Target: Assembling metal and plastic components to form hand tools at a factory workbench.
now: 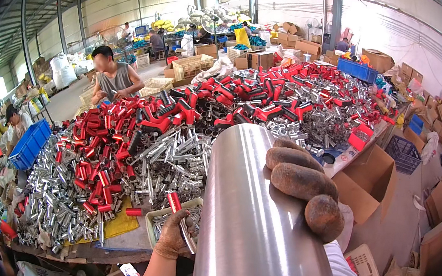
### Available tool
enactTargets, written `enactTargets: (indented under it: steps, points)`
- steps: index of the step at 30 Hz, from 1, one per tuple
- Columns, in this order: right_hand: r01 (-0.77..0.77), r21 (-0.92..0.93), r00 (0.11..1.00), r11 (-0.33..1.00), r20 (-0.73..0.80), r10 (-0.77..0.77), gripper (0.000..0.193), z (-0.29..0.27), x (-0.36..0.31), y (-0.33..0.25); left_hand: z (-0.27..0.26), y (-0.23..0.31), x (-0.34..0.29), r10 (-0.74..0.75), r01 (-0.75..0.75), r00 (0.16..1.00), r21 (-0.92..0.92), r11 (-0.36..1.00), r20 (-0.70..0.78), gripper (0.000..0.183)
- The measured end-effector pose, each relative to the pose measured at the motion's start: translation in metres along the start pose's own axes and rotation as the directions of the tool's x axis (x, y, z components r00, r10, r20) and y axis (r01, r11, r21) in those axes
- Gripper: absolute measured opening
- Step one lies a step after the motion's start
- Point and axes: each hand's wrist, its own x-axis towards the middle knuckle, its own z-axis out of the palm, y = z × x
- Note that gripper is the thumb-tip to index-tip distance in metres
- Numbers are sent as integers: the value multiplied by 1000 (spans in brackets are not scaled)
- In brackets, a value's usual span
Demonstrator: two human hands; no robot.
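Close in front of me, a large, smooth silver metal cylinder [256,214] fills the middle of the view. The dirty, dark gloved fingers of my right hand [304,178] are wrapped over its right side; the thumb is hidden. Lower and to the left, my left hand [171,237], in a soiled glove, is closed around a slim red-and-silver metal tube [174,202]. Behind that hand sits a pale plastic bin [155,226] with small silver parts, partly covered by the cylinder. A short red tube [134,212] lies just left of the bin.
A big heap of red tubes [102,140], silver parts [54,195] and red-and-black handles [226,92] covers the table. Blue crates [31,143] stand at the left and far right. An open cardboard box [367,181] is at the right. Across the heap sits a person [115,78].
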Motion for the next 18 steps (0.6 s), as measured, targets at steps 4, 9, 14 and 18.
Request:
enactTargets:
  steps: [4,9,14,18]
  points:
    - [-252,151,951,956,-144,273,45,9,2,-23,3,0,-3,-2,2,1000,-8,1000,-12,17]
    - [-321,146,939,936,-78,334,45,3,3,-27,7,1,-6,-7,7,1000,-23,1000,14,16]
    - [-239,167,954,956,-141,263,45,9,-2,-18,0,0,0,22,-22,999,8,1000,41,18]
    - [-266,152,953,952,-106,283,44,8,-1,-20,-13,-2,9,61,-63,996,28,998,61,19]
